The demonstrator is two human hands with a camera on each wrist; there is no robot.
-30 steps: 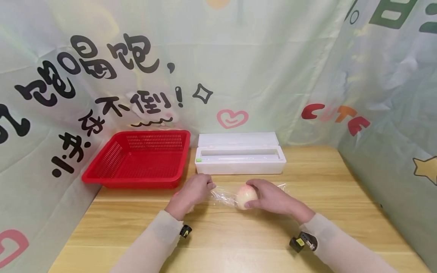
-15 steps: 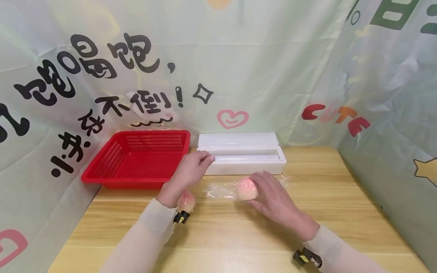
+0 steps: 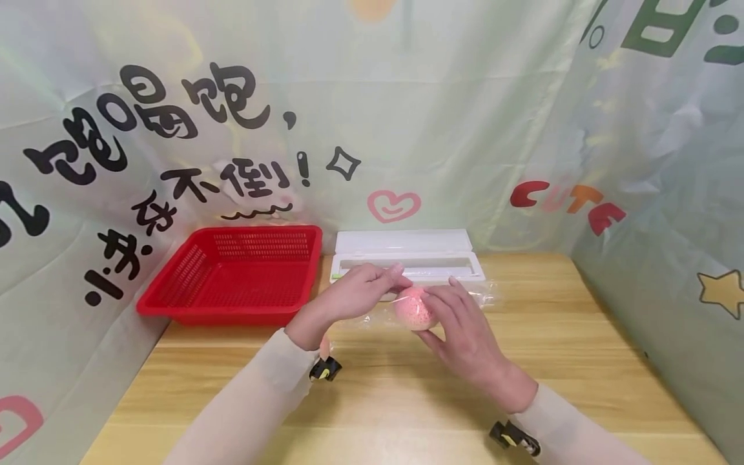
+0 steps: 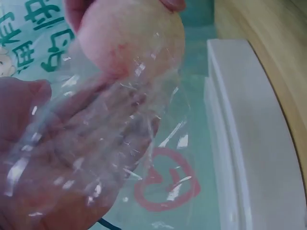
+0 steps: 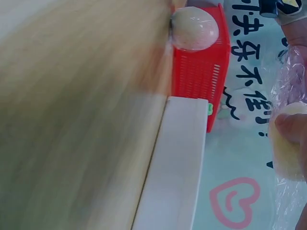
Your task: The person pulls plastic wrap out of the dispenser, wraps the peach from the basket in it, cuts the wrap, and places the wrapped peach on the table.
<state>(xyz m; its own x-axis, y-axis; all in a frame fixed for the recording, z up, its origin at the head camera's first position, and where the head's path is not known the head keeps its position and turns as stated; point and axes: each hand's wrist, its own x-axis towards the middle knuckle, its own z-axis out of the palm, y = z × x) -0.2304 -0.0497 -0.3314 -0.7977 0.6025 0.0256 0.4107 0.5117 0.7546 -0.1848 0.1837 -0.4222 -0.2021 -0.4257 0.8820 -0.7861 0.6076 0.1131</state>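
Observation:
A pink-and-cream peach (image 3: 414,309) is held up off the table, with clear plastic film (image 4: 96,158) clinging to it and trailing to both sides. My right hand (image 3: 467,336) grips it from the right, thumb below and fingers over the top. From the left, my left hand (image 3: 363,294) reaches to the peach's upper side; in the left wrist view its fingers stretch straight along the film towards the fruit. A second peach (image 5: 194,28), wrapped in film, sits on the table, mostly hidden behind my left wrist in the head view.
At the back left stands a red plastic basket (image 3: 302,310). Beside it, a white film box (image 3: 403,242) lies with its lid raised and a roll inside. Printed cloth (image 3: 465,129) walls in the table (image 3: 378,413) at the back and sides.
The peach has been lifted and turned, pinker side towards the head camera. My left hand went up towards the box, then came right to the peach. The film has risen with the fruit.

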